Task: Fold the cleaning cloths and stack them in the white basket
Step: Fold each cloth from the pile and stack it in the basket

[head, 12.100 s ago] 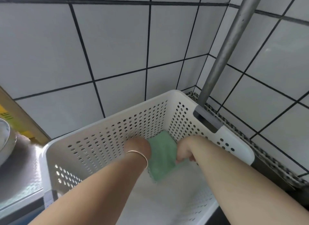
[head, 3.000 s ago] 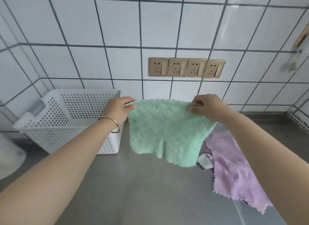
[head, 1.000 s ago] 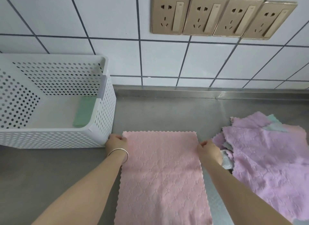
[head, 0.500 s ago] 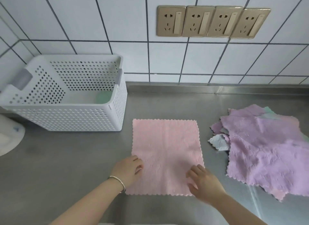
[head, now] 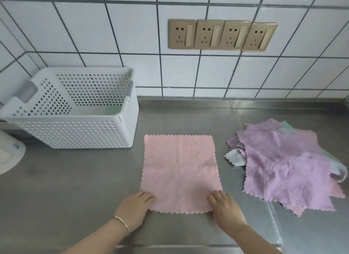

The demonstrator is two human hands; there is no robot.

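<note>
The fingers [head: 146,196] of the left hand [head: 133,209] and those of the right hand [head: 225,209] lie nearly straight, close together, on the near corners of the pink cloth [head: 180,171]; it lies flat on the bench [head: 66,187], just right of the white basket [head: 75,132]; inside the basket, a green cloth [head: 113,110] shows at its right end; right of the pink cloth, apart from it, lies the pile of cloths [head: 287,166], purple uppermost.

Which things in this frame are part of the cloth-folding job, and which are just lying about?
Part of the job:
pink cloth, flat, both hands at its near corners
left hand
right hand
cloth pile
white basket
green cloth inside it

Lying about:
wall sockets
white object, left edge
</note>
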